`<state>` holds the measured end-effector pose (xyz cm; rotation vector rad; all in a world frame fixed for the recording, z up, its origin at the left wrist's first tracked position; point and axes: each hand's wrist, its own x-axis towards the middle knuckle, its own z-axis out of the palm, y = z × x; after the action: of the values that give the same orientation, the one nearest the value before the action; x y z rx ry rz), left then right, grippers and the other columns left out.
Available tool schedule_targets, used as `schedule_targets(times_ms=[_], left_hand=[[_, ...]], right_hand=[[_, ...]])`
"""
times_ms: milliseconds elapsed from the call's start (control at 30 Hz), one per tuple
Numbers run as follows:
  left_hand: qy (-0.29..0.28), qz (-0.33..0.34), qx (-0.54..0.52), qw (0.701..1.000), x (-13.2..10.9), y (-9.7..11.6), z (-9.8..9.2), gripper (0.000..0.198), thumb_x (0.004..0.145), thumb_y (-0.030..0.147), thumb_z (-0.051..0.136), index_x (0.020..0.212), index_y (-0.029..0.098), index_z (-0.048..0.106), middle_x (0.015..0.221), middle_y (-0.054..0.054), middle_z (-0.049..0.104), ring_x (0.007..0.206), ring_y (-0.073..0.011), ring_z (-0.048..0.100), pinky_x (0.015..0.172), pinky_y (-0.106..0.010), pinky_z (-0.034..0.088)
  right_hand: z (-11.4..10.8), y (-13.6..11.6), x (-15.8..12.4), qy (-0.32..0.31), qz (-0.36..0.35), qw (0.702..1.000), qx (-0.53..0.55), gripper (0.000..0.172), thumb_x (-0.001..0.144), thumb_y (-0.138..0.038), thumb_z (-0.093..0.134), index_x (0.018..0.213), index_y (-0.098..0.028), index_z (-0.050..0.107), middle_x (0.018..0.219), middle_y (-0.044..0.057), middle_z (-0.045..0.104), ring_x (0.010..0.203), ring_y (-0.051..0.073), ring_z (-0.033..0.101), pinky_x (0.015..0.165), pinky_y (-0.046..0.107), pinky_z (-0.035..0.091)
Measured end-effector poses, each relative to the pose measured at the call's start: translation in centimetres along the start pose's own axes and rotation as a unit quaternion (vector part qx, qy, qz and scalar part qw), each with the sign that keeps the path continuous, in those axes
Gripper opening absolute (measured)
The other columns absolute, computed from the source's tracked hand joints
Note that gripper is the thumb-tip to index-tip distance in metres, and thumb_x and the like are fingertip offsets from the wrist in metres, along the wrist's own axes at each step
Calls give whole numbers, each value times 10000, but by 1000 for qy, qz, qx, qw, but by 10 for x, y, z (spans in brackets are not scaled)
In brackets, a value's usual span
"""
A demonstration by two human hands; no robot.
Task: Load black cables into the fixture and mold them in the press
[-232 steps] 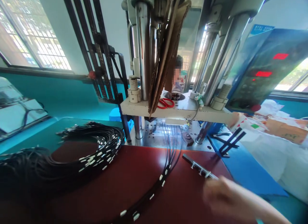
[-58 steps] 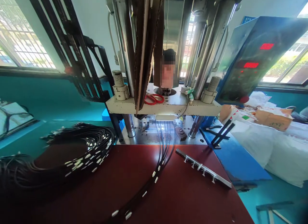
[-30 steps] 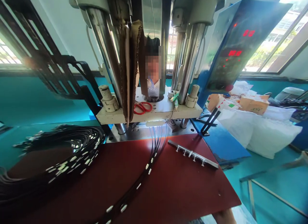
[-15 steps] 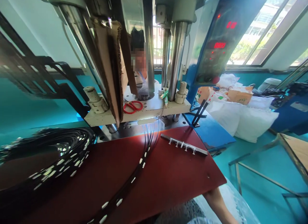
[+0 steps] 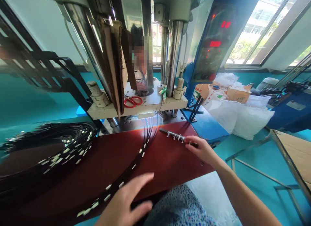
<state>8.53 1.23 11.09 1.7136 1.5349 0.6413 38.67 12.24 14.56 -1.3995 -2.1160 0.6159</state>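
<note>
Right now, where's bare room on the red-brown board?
Bare board: between the big cable bundle and smaller cable run; also between that run and the metal bar. Crowded: left end, under the bundle; right side, right hand at the bar; near edge, left hand by the run.

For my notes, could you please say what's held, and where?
The right hand holds a slim grey metal bar near its right end; the left hand, nothing.
</note>
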Motion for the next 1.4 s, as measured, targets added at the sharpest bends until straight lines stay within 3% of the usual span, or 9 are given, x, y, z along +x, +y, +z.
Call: schedule_targets(times_ms=[100, 300, 500, 667, 833, 933, 1067, 1233, 1400], left_hand=[[48, 174, 108, 978, 78, 34, 16, 576, 798, 380, 502, 1324, 186, 369, 1393, -79, 386, 1283, -212, 347, 1075, -394, 294], [87, 191, 255, 944, 172, 41, 61, 726, 726, 394, 622, 1297, 31, 358, 1390, -210, 343, 1316, -292, 266, 1075, -437, 276], [112, 194, 259, 939, 175, 27, 69, 785, 711, 469, 618, 1298, 18, 356, 1383, -203, 357, 1307, -279, 286, 1078, -404, 274], [109, 200, 265, 937, 175, 27, 69, 769, 741, 496, 570, 1306, 22, 353, 1397, -185, 344, 1312, -274, 273, 1071, -405, 279], [99, 184, 282, 936, 172, 29, 70, 748, 775, 490, 516, 1328, 25, 324, 1431, -165, 288, 1333, -263, 228, 1073, -404, 273], [90, 171, 295, 936, 171, 31, 71, 764, 781, 490, 501, 1343, 14, 299, 1442, -158, 265, 1341, -258, 208, 1081, -399, 259], [92, 169, 303, 933, 171, 30, 71, 773, 781, 500, 490, 1349, 13, 292, 1448, -147, 256, 1344, -251, 199, 1087, -387, 248], [106, 175, 306, 930, 172, 28, 73, 776, 775, 516, 489, 1351, 32, 298, 1449, -130, 264, 1335, -245, 222, 1082, -377, 259], [116, 180, 309, 927, 171, 28, 73, 738, 798, 518, 442, 1353, 51, 301, 1449, -115, 271, 1332, -231, 232, 1079, -371, 260]], right_hand=[[22, 11, 42, 47, 3, 990, -136, 190, 797, -214, 580, 973, -151, 613, 958, 75, 645, 895, 197, 581, 798, 285, 440], [43, 23, 48, 51, -17, 981, -187, 102, 830, -173, 542, 762, -158, 617, 834, 66, 645, 818, 196, 594, 752, 276, 438], [25, -9, 48, 95, -44, 984, -145, 113, 862, -189, 505, 802, -180, 600, 878, 46, 668, 842, 174, 606, 784, 263, 440], [-36, -55, 18, 204, -115, 960, -153, 197, 891, -287, 430, 794, -205, 581, 911, 41, 657, 816, 163, 618, 729, 261, 460], [-79, -17, -50, 80, 124, 862, -484, 129, 741, -335, 614, 727, -209, 592, 633, 47, 647, 626, 262, 626, 576, 342, 426], [-65, 9, -54, 32, 136, 892, -430, 236, 766, -399, 593, 904, -208, 604, 819, 61, 687, 774, 271, 638, 601, 335, 443], [-8, 12, -2, 41, 27, 957, -286, 246, 861, -349, 498, 1045, -201, 565, 1040, 54, 636, 965, 199, 573, 786, 280, 432], [48, 5, 57, 9, 22, 935, -355, 192, 826, -347, 558, 866, -163, 589, 905, 87, 615, 878, 227, 539, 730, 293, 395], [53, 11, 60, 1, 20, 930, -367, 98, 833, -259, 522, 842, -167, 555, 916, 79, 588, 875, 220, 510, 723, 295, 357]])
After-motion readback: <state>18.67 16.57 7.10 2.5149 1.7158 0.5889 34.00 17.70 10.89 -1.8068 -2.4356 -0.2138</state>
